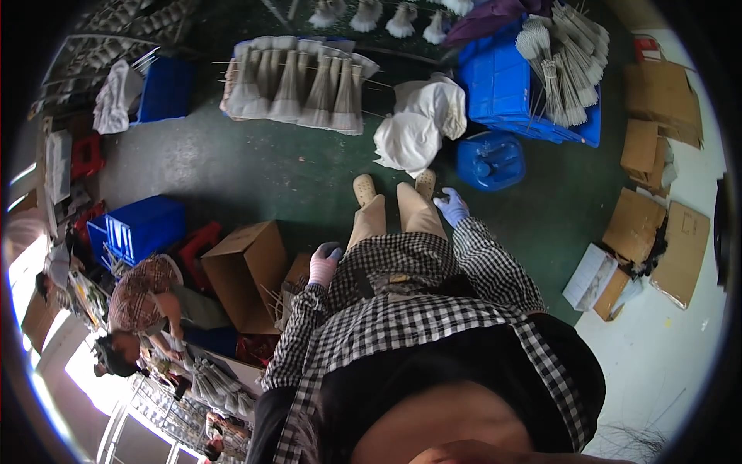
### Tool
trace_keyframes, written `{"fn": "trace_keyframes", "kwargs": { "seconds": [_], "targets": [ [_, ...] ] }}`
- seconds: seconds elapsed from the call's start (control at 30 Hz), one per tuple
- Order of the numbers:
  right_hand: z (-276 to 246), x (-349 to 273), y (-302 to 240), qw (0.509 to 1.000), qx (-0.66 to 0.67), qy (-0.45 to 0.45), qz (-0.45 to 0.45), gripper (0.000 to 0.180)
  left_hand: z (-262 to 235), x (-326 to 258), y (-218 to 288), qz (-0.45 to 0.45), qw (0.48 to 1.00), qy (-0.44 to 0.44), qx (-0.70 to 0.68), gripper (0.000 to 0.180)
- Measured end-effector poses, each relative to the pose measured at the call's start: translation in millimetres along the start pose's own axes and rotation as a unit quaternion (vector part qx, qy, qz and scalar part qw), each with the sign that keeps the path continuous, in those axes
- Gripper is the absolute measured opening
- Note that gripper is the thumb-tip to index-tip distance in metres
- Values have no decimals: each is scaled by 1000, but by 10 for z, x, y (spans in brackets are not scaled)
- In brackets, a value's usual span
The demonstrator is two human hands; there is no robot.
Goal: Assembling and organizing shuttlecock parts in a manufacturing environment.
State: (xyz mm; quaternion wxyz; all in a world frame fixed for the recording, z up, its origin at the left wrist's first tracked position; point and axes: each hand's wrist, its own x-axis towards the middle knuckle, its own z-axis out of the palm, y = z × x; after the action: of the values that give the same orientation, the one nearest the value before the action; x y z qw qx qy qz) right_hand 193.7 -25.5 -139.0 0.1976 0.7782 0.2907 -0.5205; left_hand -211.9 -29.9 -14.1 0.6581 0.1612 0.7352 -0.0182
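Left hand (pixel 322 267): one, pale pink glove, grey fingertips; fingers bent, whether pinching anything cannot be told. Position: beside the left thigh, near an open cardboard box (pixel 246 272).

Right hand (pixel 454 207): one, pale blue glove, darker fingertips; fingers partly curled, grip likewise cannot be told. Position: beside the right leg, near a translucent blue jug (pixel 491 161).

Crumpled white sheeting (pixel 421 127): on the green floor, ahead of the feet, just beside the jug.

Blue crate (pixel 495 81): beyond the jug, pale bristle-like bundles (pixel 568 66) heaped on top.

Similar bundles, row of (pixel 297 85): far side, left of the sheeting.

Co-worker (pixel 143 298): one, plaid shirt, bent over, left of the box.

Flattened and folded cartons (pixel 661 93): along the right wall.
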Motion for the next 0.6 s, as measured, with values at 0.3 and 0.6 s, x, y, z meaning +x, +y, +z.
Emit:
{"fn": "trace_keyframes", "kwargs": {
  "seconds": [0.3,0.6],
  "targets": [
    [-310,416,-1030,984,-49,75,-154,84,416,-1113,239,-70,970,61,-223,22],
    [-971,1121,-2610,971,-153,120,-139,74,959,-1402,801,-68,960,-4,-272,28]
  ]
}}
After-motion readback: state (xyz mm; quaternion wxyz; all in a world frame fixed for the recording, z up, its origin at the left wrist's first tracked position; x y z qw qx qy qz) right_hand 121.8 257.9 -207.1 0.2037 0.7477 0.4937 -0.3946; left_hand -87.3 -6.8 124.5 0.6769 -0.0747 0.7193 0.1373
